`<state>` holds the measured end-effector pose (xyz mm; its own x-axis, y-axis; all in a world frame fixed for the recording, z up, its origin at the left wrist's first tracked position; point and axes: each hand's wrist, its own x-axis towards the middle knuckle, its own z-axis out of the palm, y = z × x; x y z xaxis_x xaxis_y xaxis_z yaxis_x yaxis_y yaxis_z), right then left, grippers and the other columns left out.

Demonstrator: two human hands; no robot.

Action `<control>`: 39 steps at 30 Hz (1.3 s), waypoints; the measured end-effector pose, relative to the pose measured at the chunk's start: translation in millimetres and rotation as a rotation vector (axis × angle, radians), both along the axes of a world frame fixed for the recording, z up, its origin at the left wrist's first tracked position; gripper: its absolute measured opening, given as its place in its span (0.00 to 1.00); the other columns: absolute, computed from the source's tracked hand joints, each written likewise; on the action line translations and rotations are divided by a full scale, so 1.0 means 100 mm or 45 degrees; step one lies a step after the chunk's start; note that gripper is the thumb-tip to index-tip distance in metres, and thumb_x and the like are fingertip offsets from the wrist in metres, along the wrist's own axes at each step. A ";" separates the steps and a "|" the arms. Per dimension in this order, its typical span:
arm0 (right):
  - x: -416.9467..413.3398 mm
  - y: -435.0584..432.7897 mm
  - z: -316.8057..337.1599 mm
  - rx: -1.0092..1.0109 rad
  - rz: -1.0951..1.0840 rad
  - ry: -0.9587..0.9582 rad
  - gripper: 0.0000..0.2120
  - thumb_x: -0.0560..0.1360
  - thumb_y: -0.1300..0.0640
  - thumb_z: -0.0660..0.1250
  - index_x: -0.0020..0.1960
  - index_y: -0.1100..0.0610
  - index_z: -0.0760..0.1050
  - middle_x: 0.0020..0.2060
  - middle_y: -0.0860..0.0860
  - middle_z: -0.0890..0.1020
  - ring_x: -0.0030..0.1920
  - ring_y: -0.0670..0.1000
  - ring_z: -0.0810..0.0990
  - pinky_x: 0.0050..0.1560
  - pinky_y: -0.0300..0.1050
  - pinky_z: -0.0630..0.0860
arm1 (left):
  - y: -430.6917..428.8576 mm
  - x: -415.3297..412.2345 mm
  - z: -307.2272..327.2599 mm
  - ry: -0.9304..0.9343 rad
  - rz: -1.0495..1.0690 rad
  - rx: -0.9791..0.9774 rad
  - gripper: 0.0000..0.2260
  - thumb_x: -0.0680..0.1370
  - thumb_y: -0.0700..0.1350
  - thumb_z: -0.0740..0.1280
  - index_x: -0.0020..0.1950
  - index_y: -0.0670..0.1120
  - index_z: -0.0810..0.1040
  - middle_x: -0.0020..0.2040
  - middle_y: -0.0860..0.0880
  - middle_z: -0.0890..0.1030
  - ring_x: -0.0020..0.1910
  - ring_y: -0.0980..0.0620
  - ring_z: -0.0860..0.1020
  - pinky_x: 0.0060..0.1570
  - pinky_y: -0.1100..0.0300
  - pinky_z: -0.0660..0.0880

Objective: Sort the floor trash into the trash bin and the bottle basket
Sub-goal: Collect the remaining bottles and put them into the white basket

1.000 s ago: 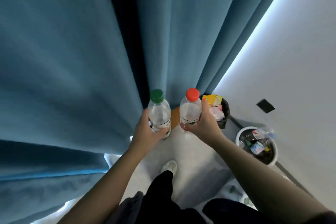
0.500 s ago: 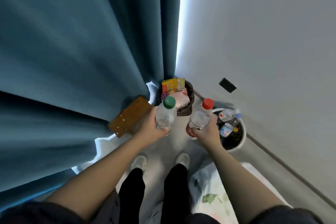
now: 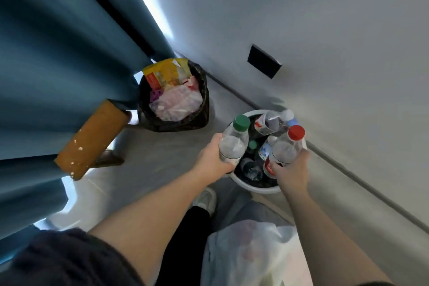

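A: Can you read anything on those bottles?

B: No. The red-capped bottle [image 3: 285, 151] has a red and white label near its base, but the print is too blurred. The green-capped bottle [image 3: 233, 144] is clear with a pale band low down, and I can't make out any words.

A: Who's holding what?

B: The left hand [image 3: 210, 158] is wrapped round the green-capped bottle and the right hand [image 3: 291, 173] round the red-capped one, fingers curled about the lower half of each. Both bottles are upright, held over the near side of the bottle basket [image 3: 253, 189], the round white tub by the wall.

A: What's in it?

B: Clear plastic bottles lying jumbled. The top bottle [image 3: 271, 121] has a red and white label, and the blue-labelled bottle [image 3: 264, 150] sits lower. No brand is legible.

A: And the trash bin?

B: The trash bin [image 3: 202, 109], lined with a black bag, sits left of the basket against the blue curtain [image 3: 58, 42]. It's full. A yellow wrapper [image 3: 164, 72] with an orange panel sticks up at the back, and crumpled clear plastic [image 3: 176, 102] lies in front. The wrapper's lettering is unreadable.

A: Anything else?

B: A white plastic bag [image 3: 250, 253] by the person's legs, and a wooden stool [image 3: 92, 139] beside the bin.
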<state>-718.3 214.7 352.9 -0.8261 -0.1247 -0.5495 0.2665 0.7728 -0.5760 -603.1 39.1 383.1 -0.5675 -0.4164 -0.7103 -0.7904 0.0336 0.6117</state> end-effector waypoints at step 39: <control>-0.11 0.26 -0.85 0.685 0.025 0.069 0.30 0.75 0.52 0.68 0.70 0.58 0.58 0.65 0.59 0.66 0.63 0.62 0.68 0.45 0.57 0.73 | 0.48 -0.59 -1.12 -0.235 -0.864 -0.903 0.18 0.74 0.49 0.68 0.61 0.48 0.68 0.63 0.46 0.69 0.61 0.45 0.68 0.52 0.53 0.67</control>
<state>-729.5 240.7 267.9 -0.8554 0.1472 -0.4965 0.2303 0.9669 -0.1101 -661.7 86.9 271.1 -0.7481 -0.4070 -0.5241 -0.5493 0.8229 0.1450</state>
